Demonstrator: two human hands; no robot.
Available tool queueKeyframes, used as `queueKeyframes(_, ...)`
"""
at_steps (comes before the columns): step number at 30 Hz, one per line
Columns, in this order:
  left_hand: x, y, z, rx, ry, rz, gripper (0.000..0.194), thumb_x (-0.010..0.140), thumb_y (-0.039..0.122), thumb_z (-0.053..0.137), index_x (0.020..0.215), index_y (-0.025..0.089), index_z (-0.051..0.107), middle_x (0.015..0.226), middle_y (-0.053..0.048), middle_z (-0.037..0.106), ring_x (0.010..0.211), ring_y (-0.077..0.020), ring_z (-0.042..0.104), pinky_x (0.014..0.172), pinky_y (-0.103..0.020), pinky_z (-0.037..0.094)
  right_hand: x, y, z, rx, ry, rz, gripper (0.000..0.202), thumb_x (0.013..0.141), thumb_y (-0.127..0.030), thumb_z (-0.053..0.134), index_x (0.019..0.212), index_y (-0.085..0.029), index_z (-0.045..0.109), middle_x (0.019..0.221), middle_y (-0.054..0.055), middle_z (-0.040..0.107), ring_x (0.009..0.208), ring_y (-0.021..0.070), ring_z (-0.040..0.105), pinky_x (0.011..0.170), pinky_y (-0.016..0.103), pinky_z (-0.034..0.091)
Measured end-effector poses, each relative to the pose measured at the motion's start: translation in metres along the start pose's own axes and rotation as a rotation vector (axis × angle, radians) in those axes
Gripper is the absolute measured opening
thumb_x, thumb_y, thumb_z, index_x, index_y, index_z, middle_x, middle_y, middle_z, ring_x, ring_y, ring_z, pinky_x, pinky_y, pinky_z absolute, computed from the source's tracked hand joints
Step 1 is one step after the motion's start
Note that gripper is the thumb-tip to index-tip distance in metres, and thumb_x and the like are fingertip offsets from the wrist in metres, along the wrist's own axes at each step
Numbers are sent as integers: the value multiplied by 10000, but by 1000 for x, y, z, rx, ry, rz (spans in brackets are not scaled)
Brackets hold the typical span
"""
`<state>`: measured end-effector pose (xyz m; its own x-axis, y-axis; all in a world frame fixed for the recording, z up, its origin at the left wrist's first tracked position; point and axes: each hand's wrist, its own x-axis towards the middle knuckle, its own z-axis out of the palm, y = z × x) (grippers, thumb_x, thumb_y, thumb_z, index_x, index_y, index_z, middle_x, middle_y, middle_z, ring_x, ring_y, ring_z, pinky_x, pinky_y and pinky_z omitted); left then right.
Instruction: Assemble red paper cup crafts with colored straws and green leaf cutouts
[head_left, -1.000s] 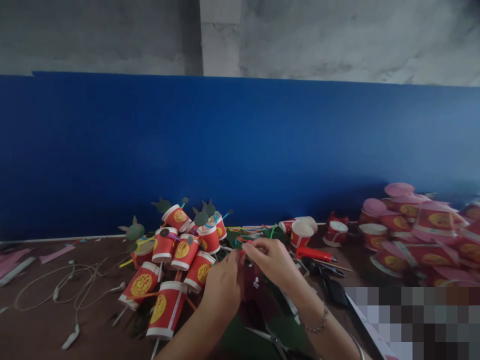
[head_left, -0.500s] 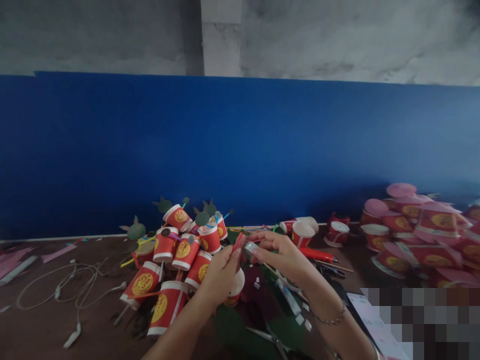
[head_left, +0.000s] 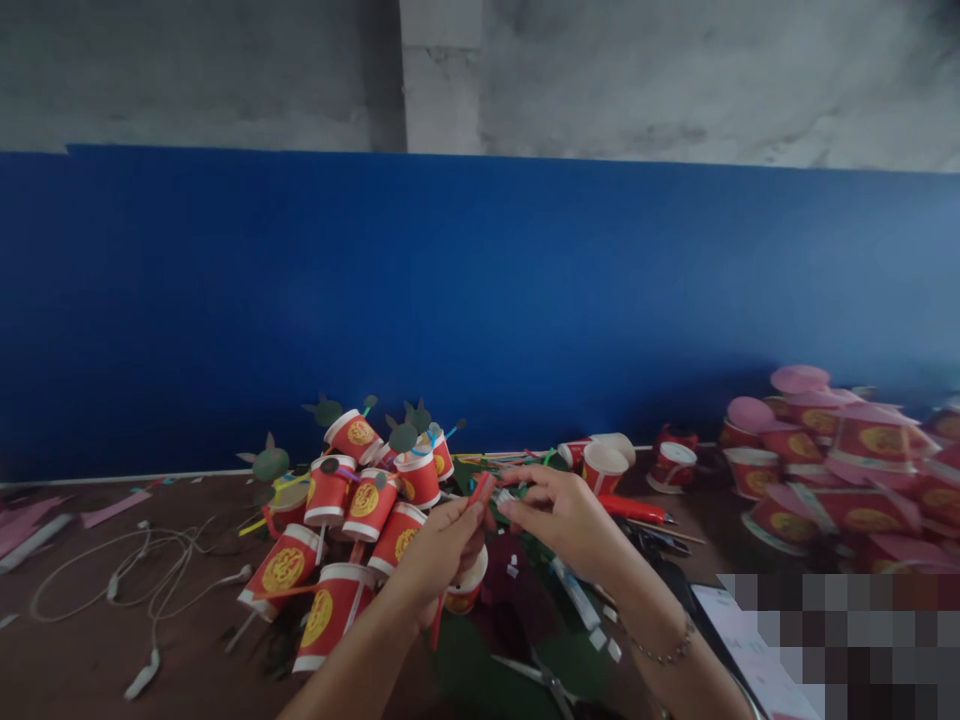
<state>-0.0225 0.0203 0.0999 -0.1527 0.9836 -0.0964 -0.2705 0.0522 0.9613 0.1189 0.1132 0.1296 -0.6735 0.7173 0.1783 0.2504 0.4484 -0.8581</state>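
Note:
My left hand [head_left: 441, 548] is closed on a narrow red strip [head_left: 484, 489], whose end sticks up past the thumb. Close on its right, my right hand [head_left: 564, 518] pinches a small whitish, partly clear piece [head_left: 503, 496], too blurred to name. The fingertips of both hands nearly meet. Below my left hand stands a paper cup [head_left: 466, 585], half hidden by it. To the left, several red paper cups [head_left: 334, 615] with gold emblems lie heaped, some bearing dark green paper animal heads [head_left: 271, 461].
Open scissors [head_left: 551, 682] lie at the front among white scraps [head_left: 597, 638]. A phone-like screen [head_left: 739, 640] lies front right. Farther right is a pile of pink-topped cups [head_left: 874, 440]; a white cable [head_left: 154, 590] coils on the left. A blue panel [head_left: 480, 300] stands behind.
The red strip in my left hand has tilted over to the right. In my right hand the whitish piece shows less between the fingers. The heaped cups stay where they were.

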Motion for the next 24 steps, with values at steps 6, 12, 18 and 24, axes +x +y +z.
queueKeyframes(6, -2, 4, -6, -38, -46, -17, 481, 657, 632, 636, 728, 188, 466, 413, 141, 281, 323, -11, 140, 339, -171, 64, 1, -1, -8, -12, -61, 5, 350, 775, -388, 635, 1050, -171, 645, 512, -24, 602, 439, 99, 446, 417, 224, 296)
queueKeyframes(12, -12, 18, -12, -83, -168, -80, 364, 763, 517, 605, 735, 178, 475, 439, 130, 262, 349, -15, 113, 362, -184, 50, 1, -1, -16, 75, -226, -17, 374, 748, -192, 597, 1122, -188, 609, 612, -46, 596, 497, 84, 457, 461, 211, 330)
queueKeyframes(18, -15, 16, -11, -96, -317, -158, 313, 804, 453, 587, 714, 167, 495, 443, 120, 235, 376, -32, 104, 367, -205, 42, 7, 8, -10, 98, -249, -95, 480, 739, -136, 584, 1215, -184, 544, 755, -9, 675, 635, 117, 558, 596, 245, 438)
queueKeyframes(24, -16, 14, -9, -3, -365, -240, 325, 779, 458, 608, 703, 154, 524, 428, 118, 265, 358, -26, 132, 385, -228, 51, 11, 14, -7, 279, -429, -73, 599, 692, -57, 550, 1270, -209, 500, 795, -21, 693, 637, 105, 579, 601, 234, 436)
